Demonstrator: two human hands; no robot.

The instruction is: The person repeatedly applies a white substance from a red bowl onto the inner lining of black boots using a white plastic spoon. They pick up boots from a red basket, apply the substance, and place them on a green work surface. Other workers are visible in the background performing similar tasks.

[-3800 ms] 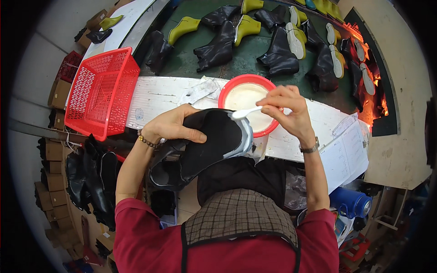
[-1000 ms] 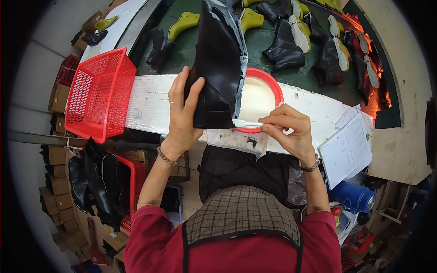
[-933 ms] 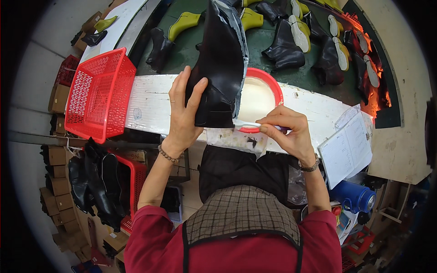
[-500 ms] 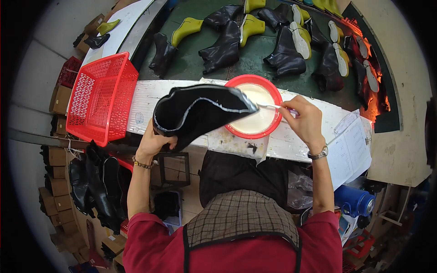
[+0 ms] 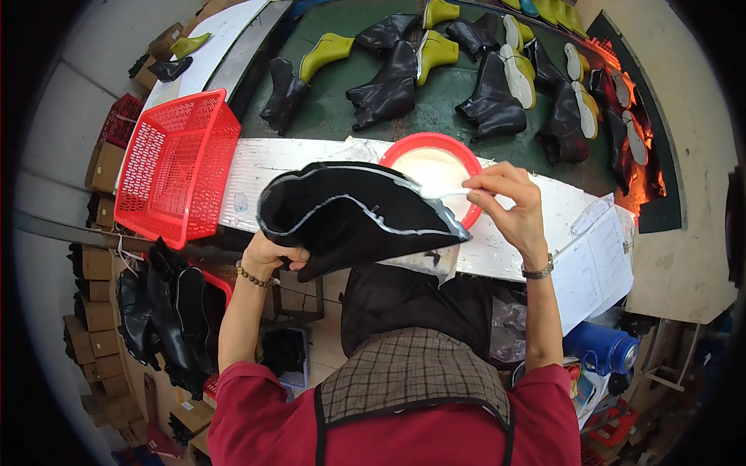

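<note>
My left hand grips a black boot upper by its left end, thumb pressed on the near side. The upper lies sideways, its open edge turned up and lined with a wet-looking white coating. My right hand pinches the white handle of a small brush. The brush end rests at the upper's far edge, near its pointed right end; the bristles are hard to make out. Behind the upper stands a red basin of creamy white liquid, partly hidden by the upper.
Red basket on the left of the white table. Beyond, a green belt carries black boot uppers and yellow-green lasts, running toward an orange-glowing heater. Papers and a blue flask are at right.
The boot upper has moved right and toward me, now hiding more of the basin. My right hand has moved slightly left and nearer, with the brush shifting onto the upper's far edge.
</note>
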